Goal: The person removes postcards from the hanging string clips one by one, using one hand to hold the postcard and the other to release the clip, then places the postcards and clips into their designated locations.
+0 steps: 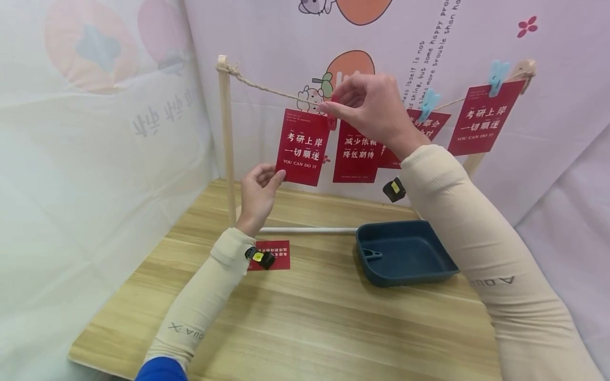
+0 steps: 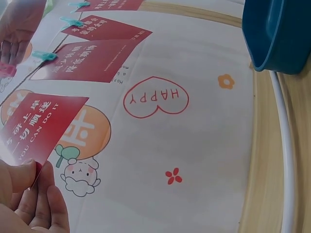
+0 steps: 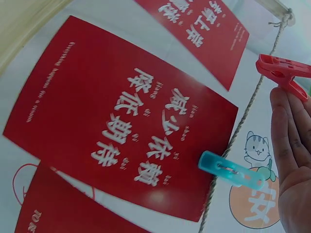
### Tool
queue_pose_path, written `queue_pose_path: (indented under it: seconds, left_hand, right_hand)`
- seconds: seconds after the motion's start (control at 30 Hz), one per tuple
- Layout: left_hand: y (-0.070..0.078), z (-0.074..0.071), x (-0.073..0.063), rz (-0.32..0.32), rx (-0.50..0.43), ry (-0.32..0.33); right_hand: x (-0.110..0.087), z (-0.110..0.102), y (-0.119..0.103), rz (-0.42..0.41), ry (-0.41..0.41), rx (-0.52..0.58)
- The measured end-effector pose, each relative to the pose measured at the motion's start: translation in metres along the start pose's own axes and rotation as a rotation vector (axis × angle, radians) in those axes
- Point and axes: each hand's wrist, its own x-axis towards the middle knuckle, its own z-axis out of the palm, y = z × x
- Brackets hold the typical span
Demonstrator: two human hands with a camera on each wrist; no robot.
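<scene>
My left hand [image 1: 257, 193] pinches the lower left corner of a red card with white lettering [image 1: 303, 147], which hangs just below the twine [image 1: 276, 94]. My right hand [image 1: 369, 106] grips a red clothespin [image 3: 279, 72] close to the twine, by that card's upper right corner. To the right, a second red card [image 3: 121, 121] hangs from the twine by a light blue clothespin [image 3: 231, 170]. Two more red cards, one of them the far right card [image 1: 486, 119], hang under light blue clothespins [image 1: 498, 78]. My right forearm hides part of the middle ones.
A wooden post [image 1: 226, 137] holds the twine's left end. On the wooden table [image 1: 333, 328] lie a dark blue tray [image 1: 407, 280], a white rod [image 1: 310, 230] and another red card [image 1: 281, 259], partly behind my left wrist. Printed white cloth [image 1: 267, 32] stands behind.
</scene>
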Motion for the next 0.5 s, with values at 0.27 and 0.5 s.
queue_pose_path:
  seconds: [0.27, 0.5]
  left_hand:
    - [-0.002, -0.001, 0.001, 0.008, 0.030, -0.004]
    - [-0.005, -0.002, 0.001, 0.007, 0.041, 0.004]
  right_hand:
    - [-0.011, -0.001, 0.019, -0.054, -0.029, -0.015]
    - [-0.020, -0.001, 0.031, -0.061, -0.072, -0.067]
